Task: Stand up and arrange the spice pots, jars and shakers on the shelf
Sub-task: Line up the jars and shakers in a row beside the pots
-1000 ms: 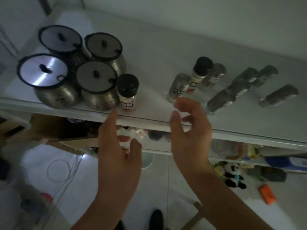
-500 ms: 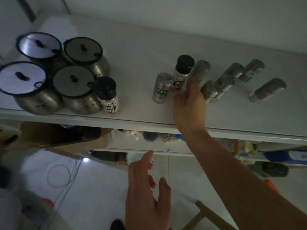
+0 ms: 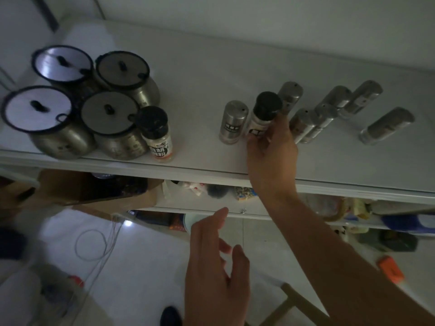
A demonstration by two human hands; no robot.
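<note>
Nearest to us, our left hand (image 3: 216, 262) hangs below the shelf edge with its fingers loosely spread, holding nothing and well apart from any jar. Above it, our right hand (image 3: 270, 147) reaches over the front lip of the shelf (image 3: 200, 90) and wraps its fingers and thumb round the black-capped jar (image 3: 263, 114), which stands a little tilted; we see a pale filling through its clear body. Just beside the jar on its left stands an upright steel shaker (image 3: 233, 122), and close behind the jar stands a second steel shaker (image 3: 290, 95).

To the right of our right hand we count five more steel shakers that appear to lie on their sides: two (image 3: 302, 122) (image 3: 322, 121) close together near our knuckles, two (image 3: 336, 97) (image 3: 362, 96) farther back, and one (image 3: 386, 125) apart at the far right. We cannot see into any shaker.

At the left end, another black-capped jar (image 3: 155, 135) with a white and orange label stands upright, holding pale powder, touching the front right steel pot (image 3: 110, 112). Three more lidded pots (image 3: 37, 111) (image 3: 122, 69) (image 3: 62, 64) cluster with it; the lids hide their contents.
</note>
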